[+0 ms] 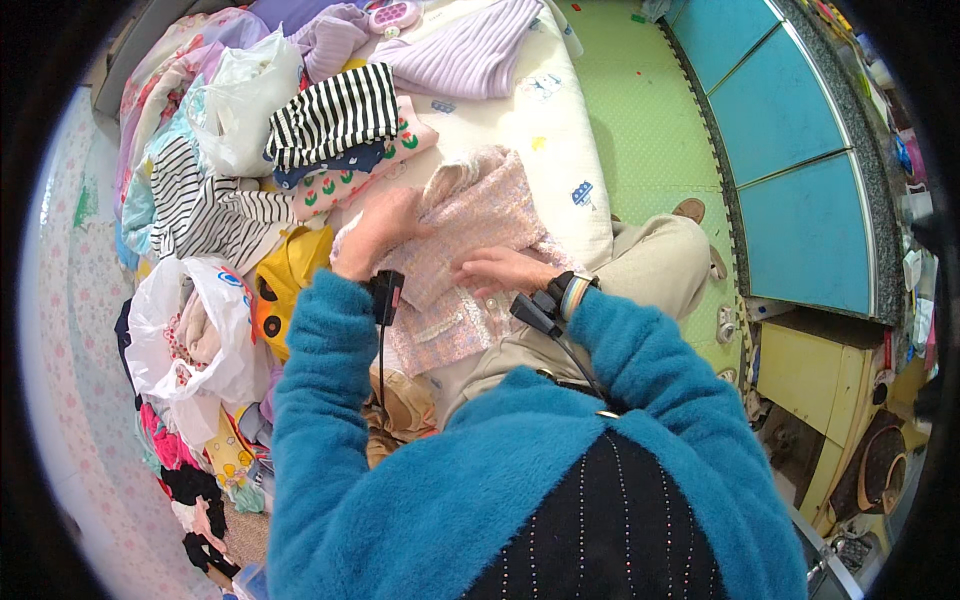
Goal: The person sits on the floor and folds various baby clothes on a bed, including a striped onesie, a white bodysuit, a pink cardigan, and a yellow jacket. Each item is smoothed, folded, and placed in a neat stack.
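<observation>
A pink speckled tweed-like jacket point(470, 215) with a row of buttons lies before me, its lower end over my lap and its upper part on the white quilted bedding. My left hand point(385, 228) rests at the jacket's left side, fingers apart and slightly bent. On the lower right part, my right hand point(508, 270) lies flat with fingers stretched out. Beyond my left hand is a pile of folded clothes: a black-and-white striped garment point(335, 115) on top, a navy one point(335, 165) under it, and a pink one with red tulips point(365, 175) at the bottom.
White plastic bags point(245, 105) point(150, 335) stand among heaped clothes at left, beside a yellow garment point(290, 270). A lilac ribbed garment point(465, 55) lies at the far end of the white bedding point(570, 130). Blue cabinets point(790, 100) line the right beyond green floor matting point(650, 120).
</observation>
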### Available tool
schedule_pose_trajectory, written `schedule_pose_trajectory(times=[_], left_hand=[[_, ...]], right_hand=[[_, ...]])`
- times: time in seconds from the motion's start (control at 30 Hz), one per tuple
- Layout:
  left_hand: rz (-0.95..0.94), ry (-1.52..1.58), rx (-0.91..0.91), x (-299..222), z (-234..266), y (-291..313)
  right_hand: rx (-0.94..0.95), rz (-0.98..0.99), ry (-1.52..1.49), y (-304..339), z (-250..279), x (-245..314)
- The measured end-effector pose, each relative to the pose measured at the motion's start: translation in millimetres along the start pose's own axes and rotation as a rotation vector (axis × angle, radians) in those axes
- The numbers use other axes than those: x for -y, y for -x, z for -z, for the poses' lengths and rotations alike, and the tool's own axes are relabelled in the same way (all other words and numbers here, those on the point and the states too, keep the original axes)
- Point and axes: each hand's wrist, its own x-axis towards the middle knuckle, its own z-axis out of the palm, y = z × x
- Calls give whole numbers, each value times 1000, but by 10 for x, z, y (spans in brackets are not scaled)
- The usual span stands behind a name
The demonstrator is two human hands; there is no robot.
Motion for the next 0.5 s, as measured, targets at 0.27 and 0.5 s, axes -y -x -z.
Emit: schedule_pose_trajectory(times=[0.27, 0.5], left_hand=[[-37, -228, -282, -484, 206, 403], [-182, -377, -377, -750, -217, 570]], right_hand=[[-177, 221, 240, -51, -111, 249], [-256, 293, 1117, -51, 39, 112]])
